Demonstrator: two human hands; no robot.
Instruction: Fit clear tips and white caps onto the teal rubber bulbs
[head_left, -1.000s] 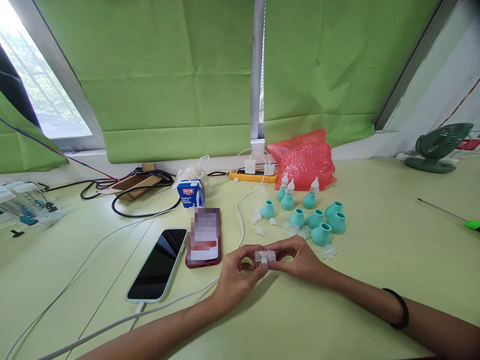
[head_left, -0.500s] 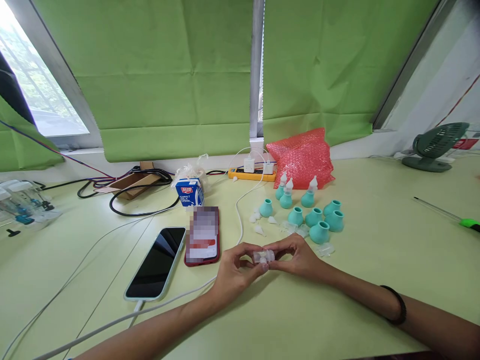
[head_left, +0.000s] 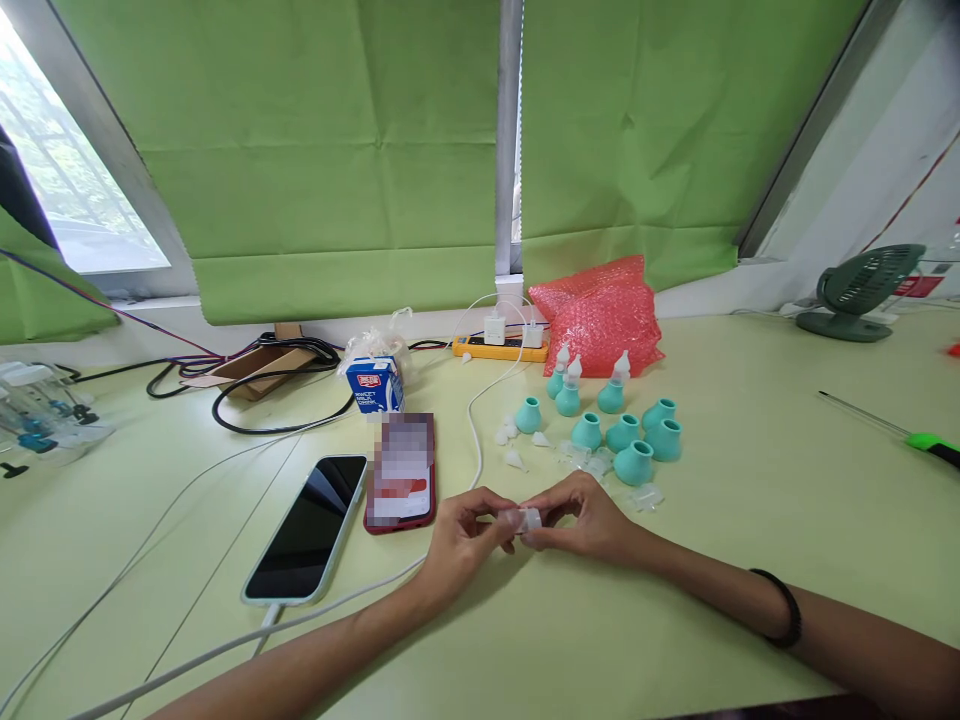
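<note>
Both hands pinch a small clear plastic tube-like piece [head_left: 531, 519] just above the table. My left hand [head_left: 466, 545] has its thumb over the left end, hiding much of it. My right hand [head_left: 589, 520] grips the right end between thumb and fingers. Beyond my right hand stand several teal rubber bulbs [head_left: 634, 462], open at the neck. Farther back, three teal bulbs carry translucent pointed tips [head_left: 621, 366]. Loose white tips [head_left: 514, 459] and clear plastic pieces [head_left: 646, 497] lie around the bulbs.
Left of my hands lie a phone in a red case [head_left: 403, 470] and a charging phone [head_left: 307, 530]. A white cable [head_left: 352, 598] crosses under my left arm. Behind stand a milk carton [head_left: 376, 386], a power strip [head_left: 499, 348] and red bubble wrap [head_left: 604, 315]. A screwdriver [head_left: 919, 440] lies right.
My left thumb has slid further over the clear piece, covering more of its left end. Both hands still hold it, and the camera view has shifted slightly.
</note>
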